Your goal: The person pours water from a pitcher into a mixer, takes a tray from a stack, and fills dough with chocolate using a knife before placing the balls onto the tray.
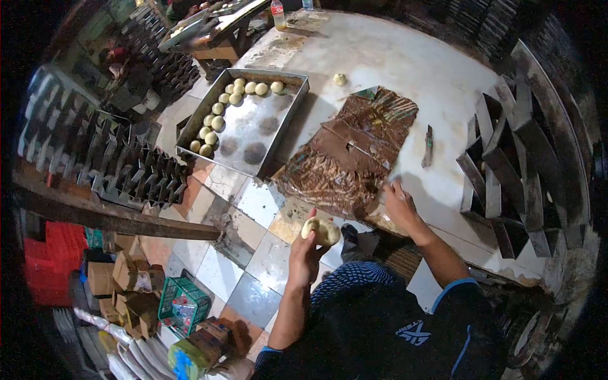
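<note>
My left hand (304,256) holds a flattened, pale piece of dough (322,232) in front of my body, with the fingers curled round it. My right hand (399,204) is at the near right edge of a plastic sheet (391,107) covered with brown paste (345,158). Its fingers are bent together, and what they hold, if anything, I cannot make out. A thin, light stick-like tool (367,154) lies in the paste. Beyond the sheet sits a single dough ball (340,79). To the right of the sheet lies a knife (428,147).
A metal tray (282,136) with several round dough balls (217,123) stands at the table's left. Stacked metal pans (506,152) line the right side. At the lower left are a green crate (183,301) and cardboard boxes (130,275). A bottle (278,14) stands at the far edge.
</note>
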Demonstrator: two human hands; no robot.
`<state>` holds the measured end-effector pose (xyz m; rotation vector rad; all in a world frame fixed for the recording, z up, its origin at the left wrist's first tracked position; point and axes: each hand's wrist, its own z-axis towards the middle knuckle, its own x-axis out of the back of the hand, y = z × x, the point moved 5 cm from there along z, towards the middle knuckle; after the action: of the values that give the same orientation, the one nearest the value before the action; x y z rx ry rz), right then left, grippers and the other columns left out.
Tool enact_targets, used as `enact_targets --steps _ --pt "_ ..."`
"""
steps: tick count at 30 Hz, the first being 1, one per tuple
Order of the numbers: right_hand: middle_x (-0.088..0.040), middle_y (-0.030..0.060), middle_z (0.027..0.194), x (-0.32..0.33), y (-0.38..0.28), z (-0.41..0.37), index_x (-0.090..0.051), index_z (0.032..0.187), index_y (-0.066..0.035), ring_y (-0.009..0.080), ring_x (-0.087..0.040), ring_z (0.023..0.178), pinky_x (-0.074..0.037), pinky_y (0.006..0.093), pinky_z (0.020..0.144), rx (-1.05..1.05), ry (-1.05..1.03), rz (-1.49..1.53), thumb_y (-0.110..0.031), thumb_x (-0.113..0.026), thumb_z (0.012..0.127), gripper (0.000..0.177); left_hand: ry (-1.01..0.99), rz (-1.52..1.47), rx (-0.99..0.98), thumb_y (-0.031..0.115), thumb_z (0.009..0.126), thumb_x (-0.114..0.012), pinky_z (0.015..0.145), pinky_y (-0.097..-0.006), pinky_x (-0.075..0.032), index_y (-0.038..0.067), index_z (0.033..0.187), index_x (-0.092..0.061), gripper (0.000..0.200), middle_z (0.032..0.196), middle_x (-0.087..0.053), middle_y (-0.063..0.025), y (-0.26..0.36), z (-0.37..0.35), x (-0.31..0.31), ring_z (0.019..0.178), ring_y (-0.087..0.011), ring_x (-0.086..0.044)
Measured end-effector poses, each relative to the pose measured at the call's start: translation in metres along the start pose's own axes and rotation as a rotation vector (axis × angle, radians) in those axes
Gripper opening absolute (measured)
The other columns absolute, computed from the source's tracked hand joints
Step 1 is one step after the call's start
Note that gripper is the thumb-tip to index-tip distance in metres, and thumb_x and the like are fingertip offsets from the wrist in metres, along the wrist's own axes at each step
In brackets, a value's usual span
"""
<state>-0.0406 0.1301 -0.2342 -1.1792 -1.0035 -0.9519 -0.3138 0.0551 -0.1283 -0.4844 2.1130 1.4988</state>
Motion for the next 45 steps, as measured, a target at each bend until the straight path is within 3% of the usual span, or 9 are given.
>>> enact_targets --steps 6,14,17,18,20,32,40,42,45 --pt "-0.057 0.0186 0.090 0.036 0.021 -0.002 -0.054 0.120 0.000 0.0349 -0.062 0.074 -0.052 0.0445 0.066 -0.051 -0.011 0.131 0.003 -0.050 0.077 0.043 0.199 0.223 -0.077 0.031 0.093 -0.056 0.087 -0.0374 -0.052 -0.007 0.126 -0.050 0.051 0.118 -0.060 -0.0175 0.006 0.052 0.030 0.103 -0.0231 -0.062" --pt "-0.061 0.0182 0.068 0.034 0.054 0.023 -0.066 0.099 -0.002 0.0315 -0.063 0.066 -0.048 0.0437 0.059 0.017 -0.174 0.336 -0.006 -0.048 0.086 0.022 0.204 0.135 0.004 0.025 0.095 -0.053 0.095 -0.0370 -0.046 0.010 0.143 -0.035 0.053 0.124 -0.055 -0.0116 -0.029 0.110 -0.023 0.110 -0.0228 -0.056" --pt "-0.061 0.0114 0.062 0.015 0.054 0.016 -0.067 0.100 0.000 0.0169 -0.060 0.057 -0.046 0.0337 0.054 -0.234 -0.639 1.182 -0.016 -0.054 0.092 0.022 0.168 0.057 0.111 0.028 0.096 -0.049 0.094 -0.0349 -0.045 0.006 0.140 -0.038 0.050 0.123 -0.056 -0.0113 -0.053 0.131 -0.032 0.111 -0.0223 -0.055" --pt "-0.061 0.0114 0.062 0.014 0.044 0.014 -0.067 0.100 0.000 0.0169 -0.060 0.057 -0.046 0.0337 0.054 -0.233 -0.646 1.183 -0.016 -0.054 0.092 0.022 0.156 0.039 0.163 0.030 0.097 -0.047 0.094 -0.0347 -0.045 0.006 0.139 -0.040 0.049 0.122 -0.056 -0.0112 -0.060 0.136 -0.037 0.111 -0.0217 -0.055" --pt "-0.061 0.0121 0.068 0.054 0.018 0.022 -0.066 0.106 -0.001 0.0192 -0.059 0.057 -0.046 0.0328 0.052 0.147 0.036 1.004 -0.007 -0.053 0.090 0.022 0.151 0.010 0.197 0.033 0.097 -0.044 0.095 -0.0355 -0.044 0.007 0.137 -0.043 0.047 0.123 -0.056 -0.0101 -0.065 0.142 -0.051 0.112 -0.0218 -0.055" --pt "-0.057 0.0154 0.086 0.032 0.022 0.005 -0.063 0.114 -0.001 0.0304 -0.057 0.075 -0.050 0.0388 0.069 0.282 0.091 0.162 -0.010 -0.064 0.073 0.042 0.196 -0.102 0.093 0.034 0.098 -0.046 0.094 -0.0356 -0.047 0.002 0.126 -0.052 0.043 0.119 -0.059 -0.0100 -0.046 0.139 -0.035 0.109 -0.0202 -0.058" --pt "-0.056 0.0110 0.107 0.068 -0.081 0.050 -0.065 0.097 0.010 0.0171 -0.064 0.084 -0.056 0.0268 0.064 -0.198 0.121 1.774 -0.007 -0.068 0.084 0.022 0.055 -0.380 -0.069 0.035 0.096 -0.045 0.097 -0.0363 -0.045 0.004 0.134 -0.043 0.048 0.124 -0.055 -0.0140 -0.025 0.109 -0.047 0.112 -0.0245 -0.055" --pt "-0.057 0.0106 0.104 0.068 -0.102 0.048 -0.065 0.094 0.009 0.0166 -0.063 0.084 -0.056 0.0263 0.066 -0.285 0.127 1.821 -0.008 -0.070 0.082 0.022 -0.054 -0.238 -0.231 0.026 0.096 -0.050 0.097 -0.0377 -0.044 0.001 0.133 -0.042 0.045 0.124 -0.054 -0.0146 -0.014 0.101 -0.042 0.113 -0.0262 -0.054" --pt "-0.058 0.0128 0.097 0.149 -0.160 0.031 -0.064 0.089 0.008 0.0211 -0.063 0.085 -0.052 0.0304 0.072 0.277 0.424 0.884 -0.015 -0.078 0.073 0.031 0.073 0.946 -0.692 0.010 0.089 -0.057 0.099 -0.0388 -0.039 -0.005 0.140 -0.022 0.064 0.115 -0.054 -0.0163 0.027 0.058 -0.058 0.112 -0.0294 -0.051"
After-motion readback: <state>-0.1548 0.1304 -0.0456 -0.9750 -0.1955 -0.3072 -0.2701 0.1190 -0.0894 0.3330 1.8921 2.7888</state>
